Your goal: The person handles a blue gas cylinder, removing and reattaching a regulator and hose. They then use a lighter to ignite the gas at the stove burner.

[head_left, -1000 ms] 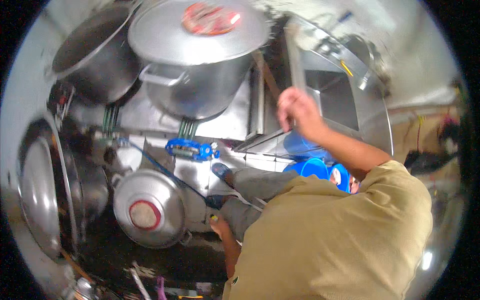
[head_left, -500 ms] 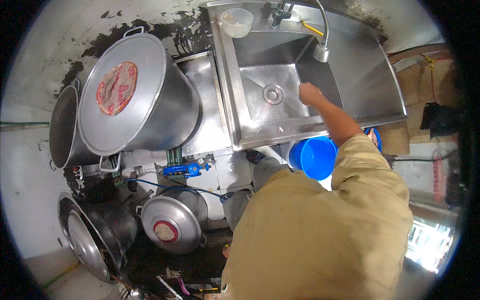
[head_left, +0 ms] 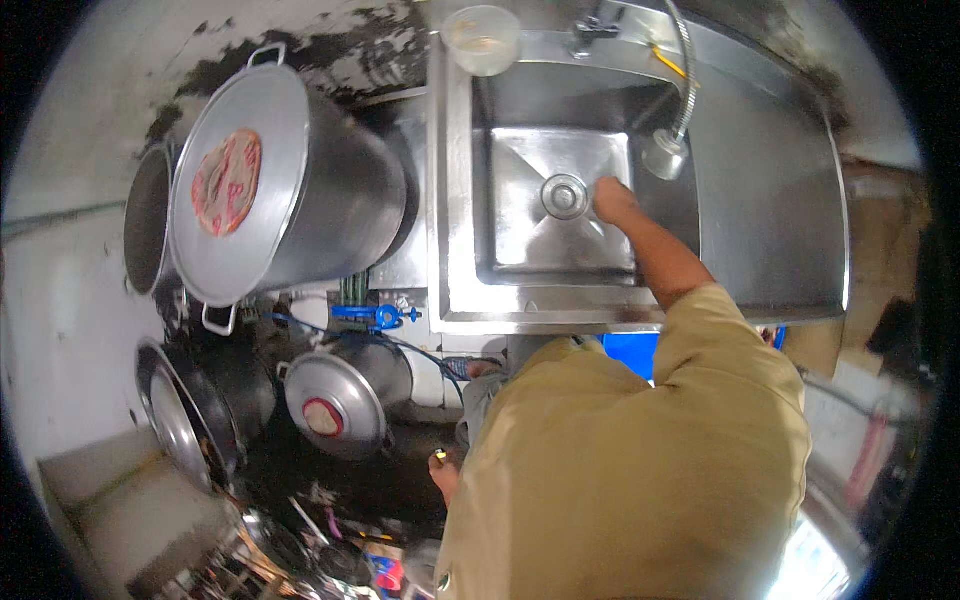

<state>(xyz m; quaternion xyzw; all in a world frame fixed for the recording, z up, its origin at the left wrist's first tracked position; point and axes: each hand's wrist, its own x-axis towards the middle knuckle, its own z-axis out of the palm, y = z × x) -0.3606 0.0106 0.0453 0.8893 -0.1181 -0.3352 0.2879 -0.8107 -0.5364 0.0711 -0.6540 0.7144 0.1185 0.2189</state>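
Observation:
My right hand (head_left: 613,202) reaches into the steel sink (head_left: 510,255), just right of the round drain (head_left: 564,197). Its fingers are curled closed, and whatever they may hold is hidden. Above and right of that hand, a spray tap head (head_left: 665,156) hangs from a flexible metal hose. Beside my body at the lower left, my left hand (head_left: 443,474) hangs low and is partly covered by my shirt. Its fingers look closed around something small with a yellow spot, too small to name.
A clear plastic tub (head_left: 481,42) sits at the sink's back left corner. Left of the sink stands a large lidded pot (head_left: 345,190). A smaller lidded pot (head_left: 340,405), a blue gas regulator (head_left: 380,317) and a hose are lower down. A blue bucket (head_left: 632,352) shows below the sink's front edge.
The view has shifted, and the bucket is now mostly hidden. My right hand is closer to the drain, still closed. More of my left hand shows at my side.

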